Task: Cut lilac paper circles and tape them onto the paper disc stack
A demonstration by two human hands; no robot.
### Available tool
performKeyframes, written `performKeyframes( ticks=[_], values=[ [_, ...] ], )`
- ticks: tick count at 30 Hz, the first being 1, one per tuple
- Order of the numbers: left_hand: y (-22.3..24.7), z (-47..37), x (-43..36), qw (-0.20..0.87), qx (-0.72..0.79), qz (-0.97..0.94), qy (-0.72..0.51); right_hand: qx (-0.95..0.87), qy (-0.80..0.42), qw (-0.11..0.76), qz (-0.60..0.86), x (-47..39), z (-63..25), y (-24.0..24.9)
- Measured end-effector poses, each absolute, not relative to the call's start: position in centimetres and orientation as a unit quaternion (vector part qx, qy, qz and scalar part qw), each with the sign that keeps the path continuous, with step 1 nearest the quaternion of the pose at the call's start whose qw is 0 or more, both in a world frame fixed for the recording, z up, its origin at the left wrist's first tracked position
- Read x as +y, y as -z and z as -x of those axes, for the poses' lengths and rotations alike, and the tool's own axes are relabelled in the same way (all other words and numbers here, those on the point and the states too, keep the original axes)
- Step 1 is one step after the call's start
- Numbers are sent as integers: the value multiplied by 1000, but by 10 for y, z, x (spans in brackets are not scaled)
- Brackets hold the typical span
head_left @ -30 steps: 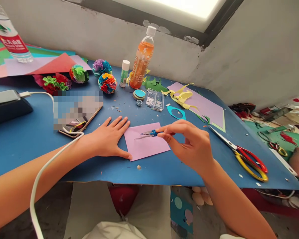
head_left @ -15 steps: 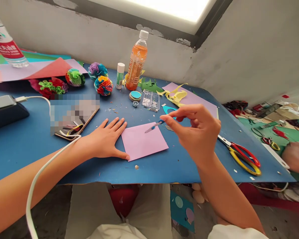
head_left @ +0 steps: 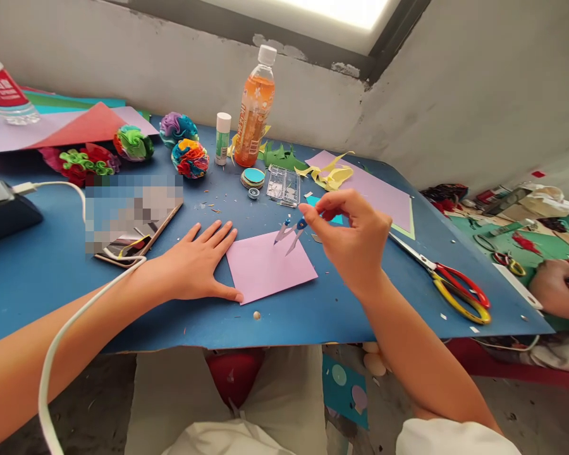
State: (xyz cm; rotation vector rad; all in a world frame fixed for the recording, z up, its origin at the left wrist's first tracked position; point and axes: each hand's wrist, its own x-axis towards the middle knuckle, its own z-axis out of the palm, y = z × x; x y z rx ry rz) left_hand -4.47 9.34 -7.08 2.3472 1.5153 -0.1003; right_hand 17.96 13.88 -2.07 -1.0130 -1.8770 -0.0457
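**Compass held over a pink square**

The right hand (head_left: pixel 353 243) pinches the top of a small blue compass (head_left: pixel 290 230) between thumb and fingers (head_left: pixel 313 212), its two metal legs parted and pointing down at the pink paper square (head_left: pixel 268 265); whether the tips touch the sheet is hard to tell. The left hand (head_left: pixel 194 265) lies flat on the blue bench (head_left: pixel 38 265), fingers spread, its thumb resting along the near left edge of the square and holding nothing.

Behind the square sit a clear plastic case (head_left: pixel 284 185), a stack of teal paper discs (head_left: pixel 253 177), a glue stick (head_left: pixel 222 138) and an orange drink bottle (head_left: pixel 253 110). Three paper flower balls (head_left: pixel 189 158) cluster to the left of these (all bright, mixed colours). Red-and-yellow scissors (head_left: pixel 455 291) lie to the right of the working hand, near a large lilac sheet (head_left: pixel 379 193) with yellow paper scraps (head_left: pixel 329 174) on it. A white cable (head_left: pixel 76 316) crosses the left forearm.
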Motion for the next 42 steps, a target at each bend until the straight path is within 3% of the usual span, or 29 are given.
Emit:
performKeyframes(
  ticks=[12, 23, 42],
  values=[
    [62, 43, 91, 182, 538, -822, 48, -773, -100, 513, 359, 146, -185, 32],
    [64, 43, 92, 178, 539, -822, 42, -783, -54, 504, 361, 136, -182, 30],
    [67, 43, 93, 161, 537, -826, 58, -802, -100, 466, 360, 132, -182, 27]
  ],
)
